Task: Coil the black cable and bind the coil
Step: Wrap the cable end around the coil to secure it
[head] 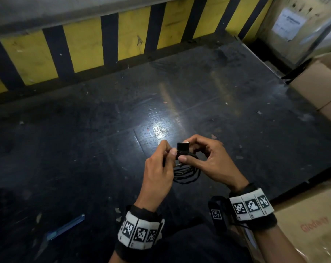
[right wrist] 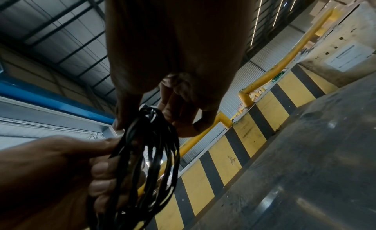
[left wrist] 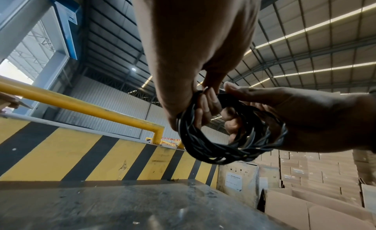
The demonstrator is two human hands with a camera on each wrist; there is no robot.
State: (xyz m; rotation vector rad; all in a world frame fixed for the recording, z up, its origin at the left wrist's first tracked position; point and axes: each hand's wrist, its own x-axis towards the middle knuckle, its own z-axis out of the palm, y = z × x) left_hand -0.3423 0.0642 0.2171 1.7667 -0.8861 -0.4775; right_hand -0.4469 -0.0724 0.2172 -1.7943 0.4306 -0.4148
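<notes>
Above the floor (head: 104,149), both hands pinch the coil (head: 187,172), hanging downward.

Glossy scuffed dark floor (head: 180,103); smooth black rubbery cable (left wrist: 213,151); matt cardboard boxes (head: 316,86).

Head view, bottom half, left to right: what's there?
blue strip on the floor → left hand → black cable coil → right hand → cardboard box with red print.
</notes>
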